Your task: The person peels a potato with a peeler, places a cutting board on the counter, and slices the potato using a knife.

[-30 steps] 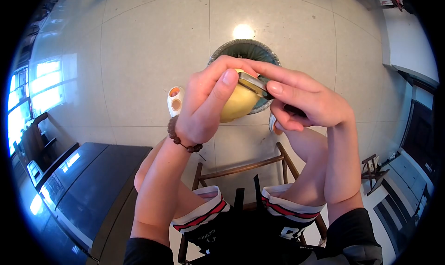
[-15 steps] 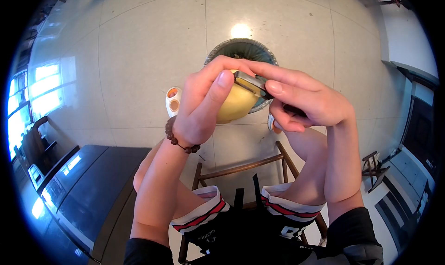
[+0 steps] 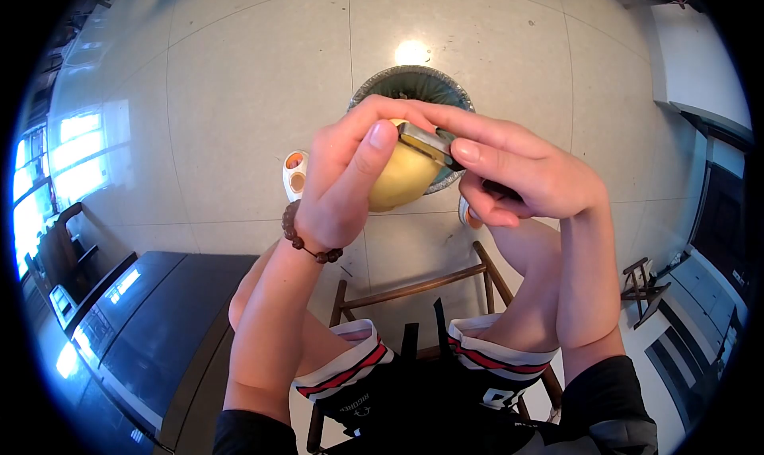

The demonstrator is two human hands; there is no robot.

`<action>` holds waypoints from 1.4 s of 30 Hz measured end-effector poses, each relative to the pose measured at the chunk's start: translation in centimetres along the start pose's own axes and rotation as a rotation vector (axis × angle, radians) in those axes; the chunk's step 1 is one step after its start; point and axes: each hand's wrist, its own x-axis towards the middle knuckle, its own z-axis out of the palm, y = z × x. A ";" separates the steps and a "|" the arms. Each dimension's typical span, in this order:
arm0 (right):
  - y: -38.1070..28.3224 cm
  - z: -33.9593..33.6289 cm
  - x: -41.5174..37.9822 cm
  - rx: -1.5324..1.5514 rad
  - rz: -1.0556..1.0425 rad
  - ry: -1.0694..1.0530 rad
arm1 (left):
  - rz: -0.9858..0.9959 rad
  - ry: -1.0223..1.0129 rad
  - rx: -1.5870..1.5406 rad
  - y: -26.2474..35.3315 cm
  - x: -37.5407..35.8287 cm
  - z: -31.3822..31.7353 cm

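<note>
A smooth pale yellow fruit or vegetable [image 3: 401, 181] is held up above a lined bin [image 3: 382, 85]. My left hand [image 3: 344, 172] wraps round its left side, thumb on top, with a brown bead bracelet at the wrist. A peeler [image 3: 427, 144] with a metal head and dark handle lies against the yellow piece's upper right side. My right hand [image 3: 529, 168] is closed on the peeler's handle, its thumb near the head and its long fingers reaching over towards my left fingers. The far side of the yellow piece is hidden.
Below the hands is a wooden stool frame [image 3: 414, 286] between my knees. A dark glossy table [image 3: 159, 320] stands at the left. A white and orange shoe [image 3: 295, 176] is on the tiled floor. A small wooden chair [image 3: 643, 292] stands at the right.
Both hands, the yellow piece and the peeler have shifted very slightly left in view. Both grips look the same.
</note>
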 end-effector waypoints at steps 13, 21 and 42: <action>0.2 0.0 0.0 0.016 0.004 0.030 | -0.023 0.015 -0.039 0.4 -0.2 0.1; 0.2 -0.1 -0.1 -0.016 -0.014 0.014 | -0.069 0.019 -0.030 0.7 -0.3 0.1; 1.3 0.2 2.2 -0.298 -0.264 0.521 | -0.283 0.165 -0.355 -0.9 0.5 -0.1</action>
